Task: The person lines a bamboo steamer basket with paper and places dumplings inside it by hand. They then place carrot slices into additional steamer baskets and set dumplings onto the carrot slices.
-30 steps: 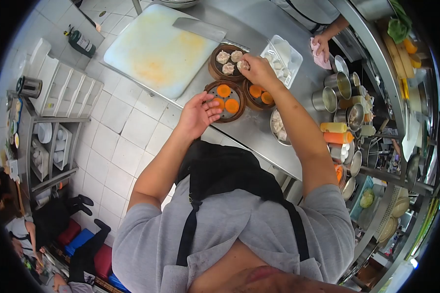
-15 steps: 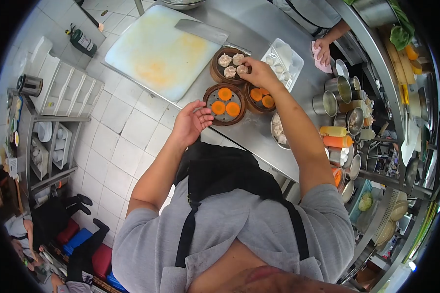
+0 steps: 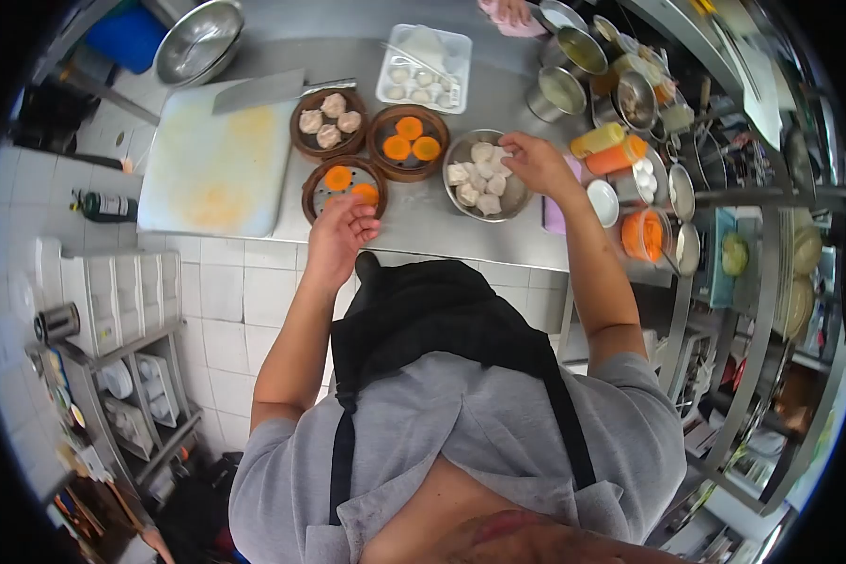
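Note:
My right hand (image 3: pixel 539 162) is at the right rim of a metal bowl (image 3: pixel 453 193) of pale wrapped dumplings (image 3: pixel 479 174). Its thumb and fingers are curled together at the dumplings, and what is between the tips is hidden. My left hand (image 3: pixel 340 237) hovers at the front of a round bamboo steamer (image 3: pixel 307 195), fingers loosely apart and holding nothing; it hides part of the orange carrot slices (image 3: pixel 337 178) inside. Another steamer (image 3: pixel 374 158) holds three carrot slices. A third steamer (image 3: pixel 296 141) holds several dumplings (image 3: pixel 329 136).
A cleaver (image 3: pixel 258 92) lies across the white cutting board (image 3: pixel 207 160). Behind the steamers is a plastic tray (image 3: pixel 461 61) of small white pieces. Pots (image 3: pixel 555 94) and sauce bottles (image 3: pixel 616 155) line the right. Another person's hand (image 3: pixel 512 11) holds a pink cloth at the back.
My right hand has left the dumplings in the far steamer and moved right to the metal bowl. My left hand stays by the near steamer. The camera view has turned.

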{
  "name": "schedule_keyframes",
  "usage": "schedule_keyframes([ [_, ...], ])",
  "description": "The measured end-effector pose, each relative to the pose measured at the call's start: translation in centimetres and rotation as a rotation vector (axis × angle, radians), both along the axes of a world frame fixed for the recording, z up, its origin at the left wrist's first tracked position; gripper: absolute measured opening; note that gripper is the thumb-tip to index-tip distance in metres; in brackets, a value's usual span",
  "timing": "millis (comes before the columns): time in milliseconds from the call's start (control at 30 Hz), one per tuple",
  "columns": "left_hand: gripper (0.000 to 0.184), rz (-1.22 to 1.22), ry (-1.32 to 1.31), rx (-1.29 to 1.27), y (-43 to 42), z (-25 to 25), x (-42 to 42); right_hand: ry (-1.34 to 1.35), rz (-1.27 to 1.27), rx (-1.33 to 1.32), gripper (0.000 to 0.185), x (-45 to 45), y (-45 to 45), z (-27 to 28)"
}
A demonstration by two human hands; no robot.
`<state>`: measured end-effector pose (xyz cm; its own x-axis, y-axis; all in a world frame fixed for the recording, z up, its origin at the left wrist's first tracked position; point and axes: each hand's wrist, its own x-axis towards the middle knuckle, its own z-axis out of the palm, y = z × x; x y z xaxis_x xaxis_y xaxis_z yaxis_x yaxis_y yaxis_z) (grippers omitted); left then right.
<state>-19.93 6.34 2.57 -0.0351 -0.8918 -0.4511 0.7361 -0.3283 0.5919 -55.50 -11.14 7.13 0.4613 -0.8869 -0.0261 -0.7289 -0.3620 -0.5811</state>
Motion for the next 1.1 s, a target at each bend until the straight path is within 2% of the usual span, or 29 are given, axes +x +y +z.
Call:
schedule_keyframes([
  [33, 0.021, -0.021, -0.008, -0.001, -0.6, 0.4, -1.3, 0.022, 0.027, -0.063, 0.033, -0.3, 0.6, -0.3],
  [100, 0.023, -0.144, -0.362, -0.021, -2.3, 1.3, -4.1, 0.057, 0.044, -0.123, 0.038, -0.6, 1.4, -1.3],
  [133, 0.026, -0.226, -0.536, -0.124, -3.2, 1.0, -5.1, 0.143, 0.088, -0.264, 0.041, -0.8, 1.7, -1.9],
  [167, 0.026, -0.235, -0.544, -0.129, -4.2, 0.8, -6.2, 0.232, 0.134, -0.404, 0.044, -0.8, 1.9, -2.4],
  [233, 0.026, -0.355, -0.850, -0.423, -5.8, 0.6, -8.2, 0.272, 0.135, -0.380, 0.049, -0.4, 2.0, -3.0],
  [333, 0.025, -0.398, -0.920, -0.527, -7.2, 1.0, -10.5, 0.371, 0.178, -0.387, 0.052, -0.7, 1.4, -3.7],
  [433, 0.025, -0.434, -0.913, -0.485, -7.4, 0.2, -11.5, 0.385, 0.202, -0.359, 0.051, -1.6, 1.1, -3.3],
  [533, 0.028, -0.459, -0.848, -0.445, -6.6, -0.3, -11.5, 0.247, 0.159, -0.349, 0.045, -1.9, 1.8, -1.5],
  [600, 0.031, -0.472, -0.752, -0.351, -5.9, 0.8, -11.7, -0.170, -0.084, 0.134, 0.040, -0.8, 3.2, 1.2],
  [633, 0.033, -0.483, -0.653, -0.261, -5.7, 1.5, -11.7, -0.173, -0.059, 0.137, 0.040, -0.3, 3.8, 1.2],
  [667, 0.033, -0.453, -0.665, -0.246, -5.4, 2.0, -11.8, -0.252, 0.036, 0.053, 0.038, 0.3, 4.3, 1.1],
  [700, 0.035, -0.418, -0.436, -0.200, -5.2, 2.5, -12.1, -0.339, 0.133, -0.028, 0.037, 1.6, 5.2, 1.5],
  [733, 0.037, -0.377, -0.210, -0.161, -5.1, 2.7, -12.0, -0.324, 0.161, 0.060, 0.039, 2.6, 6.0, 2.3],
  [833, 0.038, -0.326, -0.176, -0.181, -5.1, 1.1, -10.5, -0.491, 0.348, -0.029, 0.046, 5.8, 7.3, 1.3],
  [867, 0.039, -0.292, -0.195, -0.151, -4.6, 1.1, -9.8, -0.488, 0.337, 0.127, 0.056, 6.2, 7.5, 1.0],
  [900, 0.039, -0.275, -0.199, -0.150, -4.1, 1.1, -9.1, -0.490, 0.354, 0.130, 0.056, 6.9, 7.5, 0.1],
  [967, 0.040, -0.187, -0.226, -0.085, -3.1, 1.1, -7.7, -0.630, 0.320, 0.315, 0.061, 8.2, 7.6, -1.2],
  [1100, 0.036, 0.006, -0.212, 0.010, -1.5, 0.6, -5.4, -0.568, 0.394, 0.201, 0.063, 11.9, 8.8, -2.0],
])
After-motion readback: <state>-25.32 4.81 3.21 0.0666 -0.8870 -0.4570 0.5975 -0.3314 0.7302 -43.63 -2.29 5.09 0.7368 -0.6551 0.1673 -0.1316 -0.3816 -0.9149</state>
